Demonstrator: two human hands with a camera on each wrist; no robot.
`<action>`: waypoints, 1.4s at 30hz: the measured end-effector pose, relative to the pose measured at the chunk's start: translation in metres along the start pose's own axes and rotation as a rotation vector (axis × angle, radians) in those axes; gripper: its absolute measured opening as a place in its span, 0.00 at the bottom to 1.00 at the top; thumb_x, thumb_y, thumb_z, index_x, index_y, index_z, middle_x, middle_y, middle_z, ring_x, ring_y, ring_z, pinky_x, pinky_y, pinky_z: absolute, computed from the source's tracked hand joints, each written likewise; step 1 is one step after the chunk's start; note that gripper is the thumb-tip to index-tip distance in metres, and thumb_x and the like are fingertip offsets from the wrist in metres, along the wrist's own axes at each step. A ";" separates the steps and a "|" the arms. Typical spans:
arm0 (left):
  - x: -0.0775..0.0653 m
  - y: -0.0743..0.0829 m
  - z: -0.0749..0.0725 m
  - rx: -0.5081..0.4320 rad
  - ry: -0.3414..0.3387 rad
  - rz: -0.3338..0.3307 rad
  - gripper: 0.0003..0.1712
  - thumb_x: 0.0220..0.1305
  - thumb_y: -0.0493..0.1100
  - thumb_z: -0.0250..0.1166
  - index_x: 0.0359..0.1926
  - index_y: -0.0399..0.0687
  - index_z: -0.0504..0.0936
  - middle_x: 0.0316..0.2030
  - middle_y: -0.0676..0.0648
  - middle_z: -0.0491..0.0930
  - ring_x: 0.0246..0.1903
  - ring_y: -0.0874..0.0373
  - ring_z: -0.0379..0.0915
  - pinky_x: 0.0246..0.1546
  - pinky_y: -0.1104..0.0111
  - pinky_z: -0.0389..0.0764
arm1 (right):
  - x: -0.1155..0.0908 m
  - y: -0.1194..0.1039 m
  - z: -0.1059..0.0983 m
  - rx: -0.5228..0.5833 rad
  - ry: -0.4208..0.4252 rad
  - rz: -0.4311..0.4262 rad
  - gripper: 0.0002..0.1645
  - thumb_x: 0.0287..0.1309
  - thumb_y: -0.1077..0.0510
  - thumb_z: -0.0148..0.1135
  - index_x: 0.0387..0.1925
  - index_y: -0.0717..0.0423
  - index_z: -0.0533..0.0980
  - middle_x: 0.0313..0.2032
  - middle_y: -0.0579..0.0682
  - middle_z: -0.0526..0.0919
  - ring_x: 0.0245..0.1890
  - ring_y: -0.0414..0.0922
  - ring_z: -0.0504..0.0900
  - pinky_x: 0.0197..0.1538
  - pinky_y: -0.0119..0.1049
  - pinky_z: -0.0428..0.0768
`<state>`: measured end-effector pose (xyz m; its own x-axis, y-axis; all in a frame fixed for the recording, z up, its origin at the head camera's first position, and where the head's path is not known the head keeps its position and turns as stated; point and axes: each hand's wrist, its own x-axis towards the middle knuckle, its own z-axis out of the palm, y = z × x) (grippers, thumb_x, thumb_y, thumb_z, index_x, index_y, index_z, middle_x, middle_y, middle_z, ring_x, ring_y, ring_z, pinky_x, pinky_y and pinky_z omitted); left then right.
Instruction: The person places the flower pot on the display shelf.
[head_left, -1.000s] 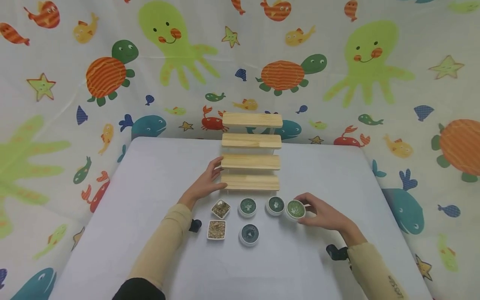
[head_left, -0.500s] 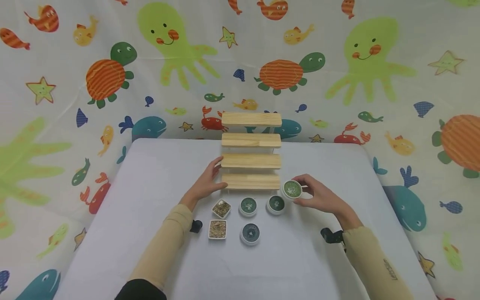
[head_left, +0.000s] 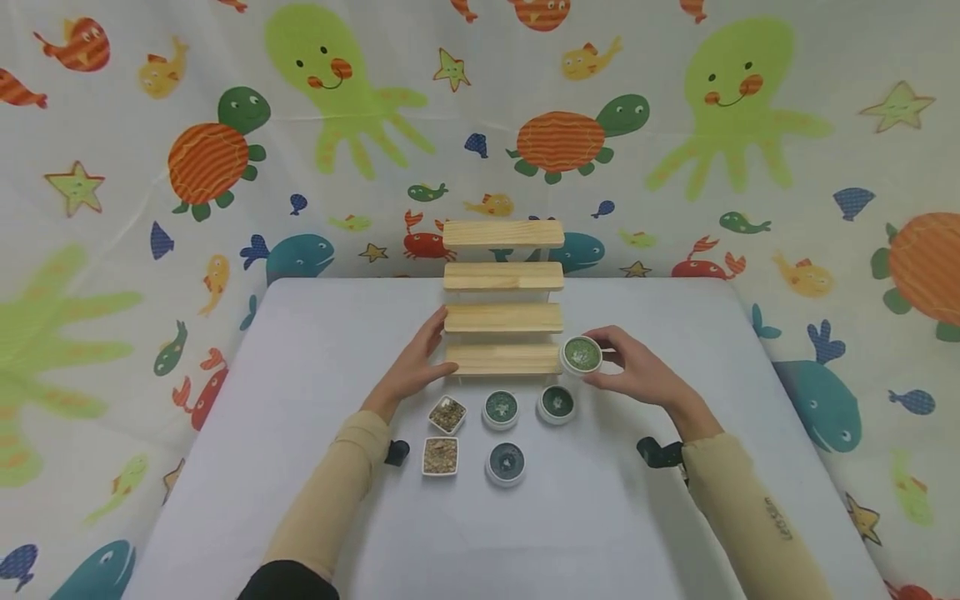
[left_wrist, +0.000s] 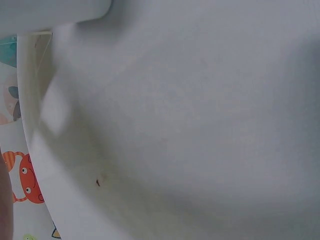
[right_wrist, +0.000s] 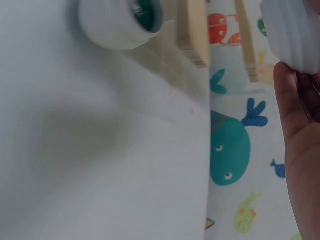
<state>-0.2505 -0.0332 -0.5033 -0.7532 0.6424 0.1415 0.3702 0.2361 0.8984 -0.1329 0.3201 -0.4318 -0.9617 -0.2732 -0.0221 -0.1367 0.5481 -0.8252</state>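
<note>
My right hand pinches a small round white pot with green, grainy contents at the right end of the lowest board of a stepped wooden rack. In the right wrist view, the white pot shows ribbed sides above the fingers. At the rack's left side is my left hand, fingers extended along the board ends and thumb by the lowest board. A round pot with dark green contents stands just in front of the rack. The left wrist view shows mostly white tabletop.
Before the rack stand a round green-filled pot, a blue-grey-filled pot, a square dish turned cornerwise and another square dish, both with brownish bits. A patterned curtain hangs behind the white table.
My right hand has lifted the green-filled pot from beside the dark green one and carried it away from me to the rack's lowest board. The left hand stays at the rack.
</note>
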 end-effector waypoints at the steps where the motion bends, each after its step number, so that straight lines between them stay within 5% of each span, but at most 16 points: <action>1: 0.002 0.000 0.000 -0.001 0.002 0.001 0.55 0.52 0.34 0.67 0.71 0.41 0.40 0.72 0.44 0.39 0.71 0.52 0.39 0.72 0.63 0.49 | 0.003 0.001 -0.003 -0.001 0.019 0.003 0.37 0.48 0.56 0.69 0.58 0.59 0.63 0.54 0.53 0.70 0.57 0.50 0.70 0.64 0.46 0.71; 9: 0.022 -0.023 0.007 0.027 0.021 0.016 0.58 0.50 0.40 0.70 0.72 0.54 0.40 0.73 0.52 0.40 0.71 0.55 0.40 0.72 0.64 0.51 | 0.027 0.003 -0.024 -0.087 0.168 0.009 0.41 0.45 0.51 0.71 0.59 0.57 0.63 0.54 0.52 0.70 0.55 0.50 0.72 0.62 0.47 0.73; 19: 0.004 0.004 0.008 -0.020 -0.004 -0.035 0.56 0.51 0.34 0.69 0.72 0.43 0.40 0.72 0.45 0.39 0.71 0.50 0.40 0.72 0.60 0.50 | 0.045 -0.002 -0.020 -0.104 0.167 0.107 0.45 0.46 0.44 0.69 0.60 0.59 0.61 0.56 0.56 0.69 0.58 0.54 0.70 0.63 0.49 0.72; 30: -0.012 0.006 0.010 -0.001 0.006 -0.068 0.55 0.52 0.34 0.68 0.72 0.42 0.40 0.72 0.44 0.39 0.71 0.50 0.41 0.71 0.63 0.51 | 0.047 -0.004 -0.011 -0.088 0.158 0.110 0.43 0.46 0.45 0.69 0.60 0.59 0.62 0.55 0.56 0.70 0.56 0.54 0.71 0.61 0.49 0.74; 42: -0.011 0.013 0.002 -0.005 0.012 -0.072 0.55 0.52 0.34 0.67 0.72 0.44 0.40 0.72 0.46 0.40 0.71 0.50 0.41 0.71 0.64 0.51 | 0.068 -0.023 -0.015 -0.112 0.188 0.126 0.44 0.47 0.42 0.67 0.60 0.59 0.63 0.55 0.56 0.71 0.55 0.54 0.72 0.60 0.51 0.75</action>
<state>-0.2363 -0.0363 -0.4942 -0.7842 0.6152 0.0809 0.3115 0.2777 0.9088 -0.1988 0.3002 -0.4058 -0.9987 -0.0511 -0.0066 -0.0286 0.6556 -0.7545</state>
